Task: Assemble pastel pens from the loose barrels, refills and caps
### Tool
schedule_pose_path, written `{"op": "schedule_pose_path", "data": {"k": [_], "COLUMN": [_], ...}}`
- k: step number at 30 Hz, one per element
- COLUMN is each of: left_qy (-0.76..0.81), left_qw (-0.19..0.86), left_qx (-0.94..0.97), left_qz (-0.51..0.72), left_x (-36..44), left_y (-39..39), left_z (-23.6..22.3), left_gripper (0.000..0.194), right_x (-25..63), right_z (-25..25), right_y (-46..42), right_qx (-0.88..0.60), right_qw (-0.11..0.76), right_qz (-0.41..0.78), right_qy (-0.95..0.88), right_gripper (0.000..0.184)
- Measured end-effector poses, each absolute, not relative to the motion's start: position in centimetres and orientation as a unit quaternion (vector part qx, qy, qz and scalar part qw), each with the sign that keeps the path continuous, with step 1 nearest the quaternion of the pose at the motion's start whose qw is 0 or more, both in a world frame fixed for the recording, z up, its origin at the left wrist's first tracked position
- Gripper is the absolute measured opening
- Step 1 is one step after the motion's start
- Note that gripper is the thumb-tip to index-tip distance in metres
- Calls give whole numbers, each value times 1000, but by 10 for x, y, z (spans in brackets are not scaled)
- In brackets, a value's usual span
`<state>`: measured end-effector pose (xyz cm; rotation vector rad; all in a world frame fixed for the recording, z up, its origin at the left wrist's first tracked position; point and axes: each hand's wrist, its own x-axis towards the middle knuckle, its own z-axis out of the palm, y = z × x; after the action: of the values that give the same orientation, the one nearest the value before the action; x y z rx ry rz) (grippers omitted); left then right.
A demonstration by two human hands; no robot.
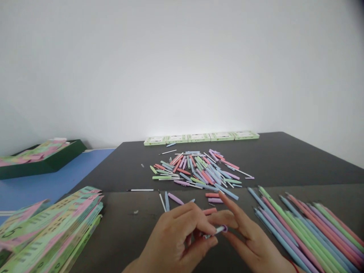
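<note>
In the front middle, my left hand [182, 235] is closed, its thumb and fingertips pinching a thin white pen refill [219, 229]. A small purple pen part [224, 228] shows at the refill's right end. My right hand [244, 235] is closed round that purple part with thumb and a finger, its index finger raised. Just beyond my hands lie red pen parts [209, 211], a purple pen part [175, 198] and a blue pen part [167, 201]. Farther back is a loose heap of coloured pen parts [196, 170] mixed with white refills.
Long pastel pens [301, 227] lie side by side at the right. Printed paper packs [57, 235] are stacked at the left, near a dark green tray [42, 167] with more packs. Several flat boxes [199, 137] line the back edge of the black table [290, 159].
</note>
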<state>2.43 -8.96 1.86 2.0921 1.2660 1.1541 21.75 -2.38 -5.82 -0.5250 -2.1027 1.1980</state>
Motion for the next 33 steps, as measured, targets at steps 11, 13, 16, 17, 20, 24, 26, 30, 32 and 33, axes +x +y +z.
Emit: {"op": "schedule_pose_path", "data": {"k": [11, 13, 16, 17, 20, 24, 26, 30, 32, 33], "left_qy": [529, 536, 539, 536, 522, 505, 494, 478, 475, 471], "left_qw": [347, 388, 362, 335, 268, 227, 224, 235, 238, 240], "left_qx": [638, 605, 617, 633, 666, 671, 671, 677, 678, 679], "left_qz": [438, 443, 445, 447, 461, 494, 506, 508, 508, 510], "left_x": [20, 20, 20, 20, 18, 14, 14, 17, 19, 19], "left_y": [-78, -76, -77, -79, -86, -95, -98, -100, -100, -100], "left_z": [-4, -5, -2, 1, 16, 36, 42, 46, 47, 47], "left_gripper": [11, 14, 12, 10, 6, 7, 6, 7, 7, 7], "right_x": [209, 208, 209, 210, 214, 219, 220, 223, 224, 225], "right_z": [-54, -50, -49, -50, -55, -58, -58, -61, -63, -64], "right_y": [-22, -22, -21, -21, -20, -20, -20, -20, -20, -20], "right_qx": [-207, -222, -226, -223, -210, -217, -217, -225, -232, -235], "right_qw": [307, 289, 282, 288, 319, 360, 369, 366, 365, 368], "right_qz": [493, 505, 492, 486, 482, 458, 452, 462, 461, 459], "right_qy": [-787, -782, -792, -795, -789, -783, -783, -776, -775, -774], "right_gripper": [64, 62, 62, 62, 62, 58, 57, 55, 55, 56]}}
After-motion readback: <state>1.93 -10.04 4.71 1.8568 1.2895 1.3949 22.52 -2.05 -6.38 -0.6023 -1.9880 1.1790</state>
